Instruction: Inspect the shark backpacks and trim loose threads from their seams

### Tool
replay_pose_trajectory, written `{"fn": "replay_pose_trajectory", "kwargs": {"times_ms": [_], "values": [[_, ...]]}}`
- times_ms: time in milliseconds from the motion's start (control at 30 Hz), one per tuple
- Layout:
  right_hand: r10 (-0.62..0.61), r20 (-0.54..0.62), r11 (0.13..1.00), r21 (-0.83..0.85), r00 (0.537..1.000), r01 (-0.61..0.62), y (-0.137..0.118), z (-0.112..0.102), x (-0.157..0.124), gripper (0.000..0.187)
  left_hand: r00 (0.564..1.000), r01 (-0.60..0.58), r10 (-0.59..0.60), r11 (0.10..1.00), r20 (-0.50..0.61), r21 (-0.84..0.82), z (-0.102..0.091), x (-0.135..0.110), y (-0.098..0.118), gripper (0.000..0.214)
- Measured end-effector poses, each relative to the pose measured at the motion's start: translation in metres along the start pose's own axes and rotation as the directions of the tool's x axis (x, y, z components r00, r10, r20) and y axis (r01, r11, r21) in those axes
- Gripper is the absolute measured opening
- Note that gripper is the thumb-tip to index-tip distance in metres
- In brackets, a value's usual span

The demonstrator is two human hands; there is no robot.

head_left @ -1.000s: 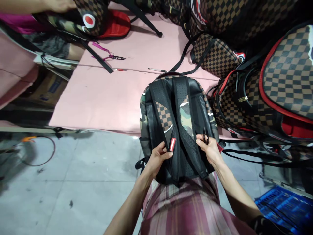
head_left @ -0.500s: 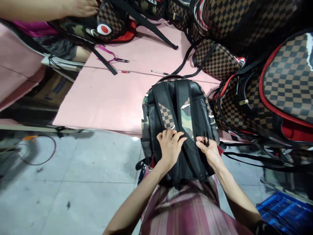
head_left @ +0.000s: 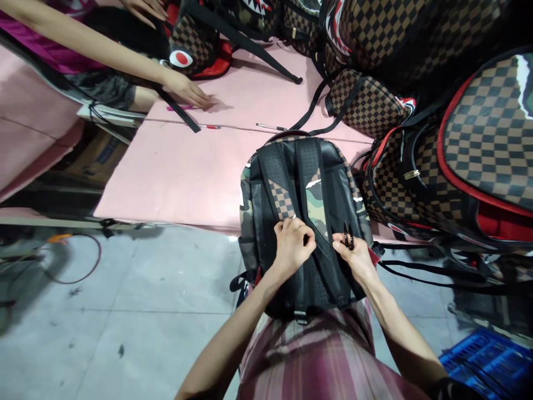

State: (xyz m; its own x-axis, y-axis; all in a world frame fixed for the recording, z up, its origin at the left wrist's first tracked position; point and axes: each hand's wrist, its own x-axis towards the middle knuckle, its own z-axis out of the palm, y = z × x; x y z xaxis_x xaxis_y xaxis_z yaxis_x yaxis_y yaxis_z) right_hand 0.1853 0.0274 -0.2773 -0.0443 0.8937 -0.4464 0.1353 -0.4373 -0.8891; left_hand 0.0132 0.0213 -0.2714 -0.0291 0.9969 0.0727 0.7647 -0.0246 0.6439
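Keep the left hand [head_left: 292, 246] pinching the backpack [head_left: 306, 222] strap taut while the right hand [head_left: 353, 256], beside it, grips thread snips [head_left: 347, 238].

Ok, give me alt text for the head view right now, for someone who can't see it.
A person's left hand pinches a shoulder strap of a black backpack lying back-up at the edge of a pink table, while the right hand holds small black snips. Checkered backpacks are piled to the right, and another person's hand rests on the table's far side.
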Motion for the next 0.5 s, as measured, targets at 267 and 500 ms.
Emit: {"fn": "replay_pose_trajectory", "kwargs": {"times_ms": [267,500], "values": [[-0.123,0.069,0.983,-0.129,0.990,0.131,-0.001,0.014,0.018,0.029,0.944,0.219,-0.330,0.648,-0.010,-0.729,-0.019,-0.008,-0.011,0.013],[-0.053,0.069,0.990,0.138,0.996,0.043,-0.003,0.016,0.015,0.044,0.919,0.260,-0.394,0.595,0.006,-0.760,-0.008,-0.012,0.000,0.015]]}}
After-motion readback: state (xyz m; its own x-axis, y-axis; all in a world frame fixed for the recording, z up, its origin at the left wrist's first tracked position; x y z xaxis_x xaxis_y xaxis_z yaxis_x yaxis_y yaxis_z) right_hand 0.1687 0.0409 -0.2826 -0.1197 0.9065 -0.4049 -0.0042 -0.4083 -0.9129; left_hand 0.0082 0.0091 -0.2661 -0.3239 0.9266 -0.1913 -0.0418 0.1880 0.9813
